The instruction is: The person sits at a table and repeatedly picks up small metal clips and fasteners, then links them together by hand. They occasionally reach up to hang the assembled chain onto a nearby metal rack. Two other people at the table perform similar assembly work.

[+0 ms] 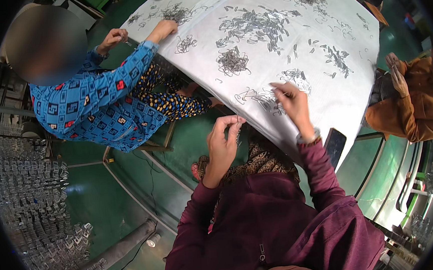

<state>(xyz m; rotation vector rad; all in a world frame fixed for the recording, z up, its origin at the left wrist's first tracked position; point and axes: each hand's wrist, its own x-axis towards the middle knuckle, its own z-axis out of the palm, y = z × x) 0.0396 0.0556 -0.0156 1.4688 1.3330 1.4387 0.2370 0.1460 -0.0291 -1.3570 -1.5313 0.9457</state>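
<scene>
Left hand: the left hand [223,140] is raised just off the near edge of the surface [344,96], fingers pinched together on a small metal clip [237,133], barely visible between the fingertips.
Right hand: the right hand [292,103] is out over the white surface, fingertips closed together on the nearest cluster of clips [269,100]; whether it has one piece or several I cannot tell.
Clip position: between the left fingertips, just left of and below the right hand, above the lap.
Clip axis: too small and hidden to be certain; its long axis seems to run roughly upright, top toward the fingertips.
Progress: judged mid-way at most. Beyond the right hand lie many loose piles [261,24], including a dense tangle [232,61], unsorted across the cloth.
Nearby: a dark phone [335,146] lies just right of the right wrist.
Others: a person in a blue patterned top [98,100] works at the far left edge; another in orange [415,101] sits to the right.
</scene>
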